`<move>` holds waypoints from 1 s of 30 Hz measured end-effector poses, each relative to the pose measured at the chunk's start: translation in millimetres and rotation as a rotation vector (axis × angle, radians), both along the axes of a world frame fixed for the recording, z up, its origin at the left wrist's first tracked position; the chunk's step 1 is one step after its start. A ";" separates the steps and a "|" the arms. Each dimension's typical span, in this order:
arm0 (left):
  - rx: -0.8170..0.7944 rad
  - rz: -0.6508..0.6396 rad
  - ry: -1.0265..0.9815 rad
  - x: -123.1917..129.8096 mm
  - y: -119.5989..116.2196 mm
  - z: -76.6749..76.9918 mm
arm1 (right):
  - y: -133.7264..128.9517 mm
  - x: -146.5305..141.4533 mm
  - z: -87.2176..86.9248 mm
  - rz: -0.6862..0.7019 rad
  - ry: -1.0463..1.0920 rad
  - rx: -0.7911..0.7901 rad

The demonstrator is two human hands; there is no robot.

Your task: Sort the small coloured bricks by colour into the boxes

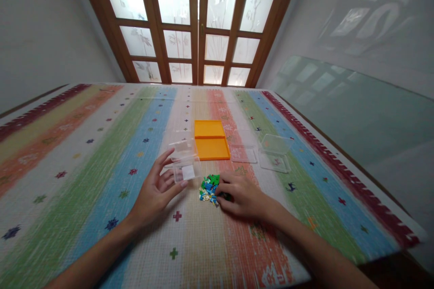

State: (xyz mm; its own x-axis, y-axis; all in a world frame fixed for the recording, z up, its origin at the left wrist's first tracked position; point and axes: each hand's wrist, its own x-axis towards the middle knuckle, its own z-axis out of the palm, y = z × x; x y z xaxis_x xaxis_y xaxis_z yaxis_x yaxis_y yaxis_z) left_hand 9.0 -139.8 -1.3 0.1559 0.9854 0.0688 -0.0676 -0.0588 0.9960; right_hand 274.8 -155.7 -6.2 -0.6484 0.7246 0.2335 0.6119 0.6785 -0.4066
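Observation:
My left hand grips a small clear plastic box from its left side, thumb along the near edge and fingers behind. The box's clear lid stands open at the back, and a white square shows in it. Just right of the box lies a small heap of tiny toy building bricks in green, blue, cream and other colours. My right hand rests against the heap's right side with its fingers curled together over the pieces. Whatever is between those fingertips is too small to make out.
Beyond the heap an orange plastic case lies open. To its right are a shallow clear tray and another open clear box. A striped cloth covers the table, with walls at both sides and a paned door behind.

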 end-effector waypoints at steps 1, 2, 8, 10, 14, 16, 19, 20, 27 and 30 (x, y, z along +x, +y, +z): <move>0.008 0.002 0.001 0.0 0.1 0.1 | -0.3 -0.2 -0.3 -0.002 0.000 0.007; 0.016 0.004 0.001 0.0 0.2 0.2 | -0.7 -0.5 -0.4 -0.002 0.002 0.015; 0.033 -0.005 0.010 0.7 -0.4 1.3 | -2.2 -4.0 2.5 0.001 0.008 0.028; 0.034 -0.008 0.012 0.7 -0.5 1.4 | -2.2 -5.0 2.7 0.000 0.005 0.018; 0.028 0.001 0.020 0.1 -0.4 1.5 | 0.0 -3.4 2.2 0.022 0.032 0.014; 0.031 0.004 0.020 -0.3 -0.4 1.6 | 2.5 0.2 2.8 0.011 0.032 0.025; 0.034 0.000 0.013 -0.3 -0.5 2.1 | 6.7 7.1 4.5 -0.044 0.010 0.042; 0.035 0.000 0.012 -0.2 -0.6 2.4 | 7.9 9.0 5.0 -0.056 0.006 0.040; 0.027 -0.007 0.002 1.1 -1.4 1.7 | 5.3 5.7 5.8 -0.020 0.034 0.017; 0.029 -0.009 0.003 1.6 -2.0 0.7 | 1.9 1.4 5.3 0.025 0.026 -0.002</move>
State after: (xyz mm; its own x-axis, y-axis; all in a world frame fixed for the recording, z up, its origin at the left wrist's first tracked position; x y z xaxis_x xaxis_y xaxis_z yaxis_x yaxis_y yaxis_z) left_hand 10.6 -141.8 -0.6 0.1645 0.9816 0.0971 -0.0656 -0.0873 0.9940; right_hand 276.2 -153.8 -0.9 -0.6600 0.7087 0.2492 0.5841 0.6927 -0.4231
